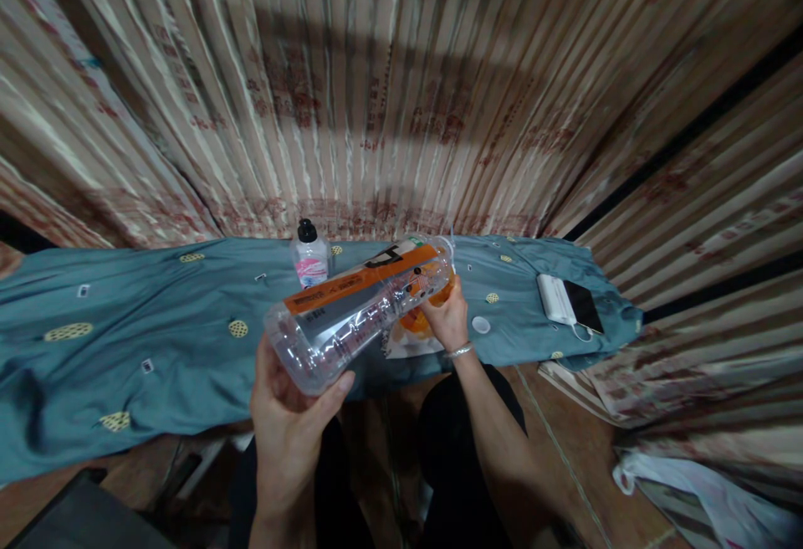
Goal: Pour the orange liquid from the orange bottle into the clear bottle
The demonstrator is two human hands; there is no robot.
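A large clear plastic bottle (pixel 364 306) with an orange label is held tilted in front of me, its far end up and to the right. My left hand (pixel 292 415) is closed around its near, lower end, thumb underneath on the right side. Around the other end my right hand (pixel 448 315), with a silver bracelet at the wrist, is closed. Partly hidden behind the bottle lies a white and orange printed packet or sheet (pixel 414 346) on the cloth. To the right of my right hand is a small white round disc (pixel 481 325), perhaps a lid.
A clear bottle with a black cap and pink label (pixel 312 269) stands behind the held bottle. At the right lie a white power bank (pixel 554 299) and a cabled phone (pixel 583 306). A green patterned cloth (pixel 188 323) covers the table. Curtains hang behind; a white plastic bag (pixel 690 478) is lower right.
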